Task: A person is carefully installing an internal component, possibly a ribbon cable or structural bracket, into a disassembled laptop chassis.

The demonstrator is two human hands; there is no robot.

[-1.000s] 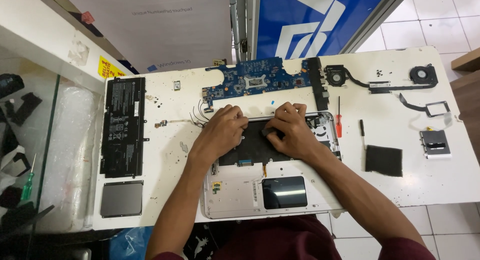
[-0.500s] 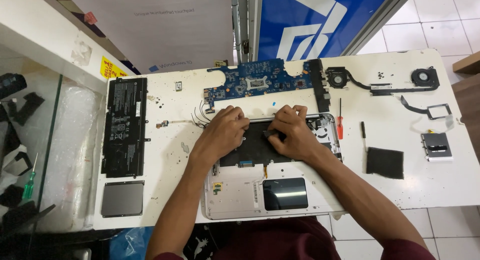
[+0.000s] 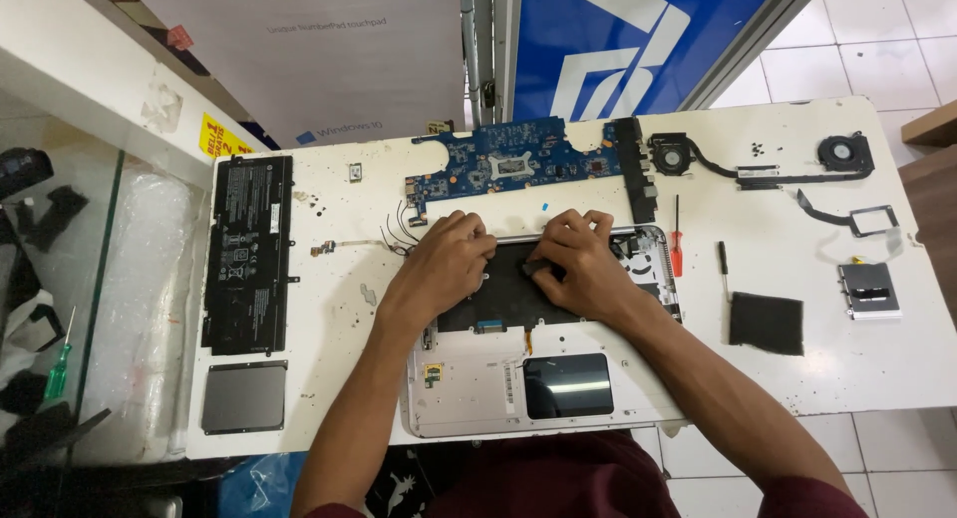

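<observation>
Keyboard panel: black flat keyboard underside point(image 3: 498, 304) set in the silver laptop shell point(image 3: 469, 388), long axis running 9 to 3 o'clock, mid worktop point(image 3: 797, 378).
Left hand point(image 3: 444, 264): grip curled together, pressing the panel's top edge.
Right hand point(image 3: 578, 264): fingertips pinched on the same edge, equally near.
Blue motherboard point(image 3: 518, 164): at 12 o'clock, apart.

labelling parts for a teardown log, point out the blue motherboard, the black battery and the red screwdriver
blue motherboard point(image 3: 518, 164), head view, middle of the board
black battery point(image 3: 247, 254), head view, centre of its face
red screwdriver point(image 3: 677, 257), head view, red handle
</observation>
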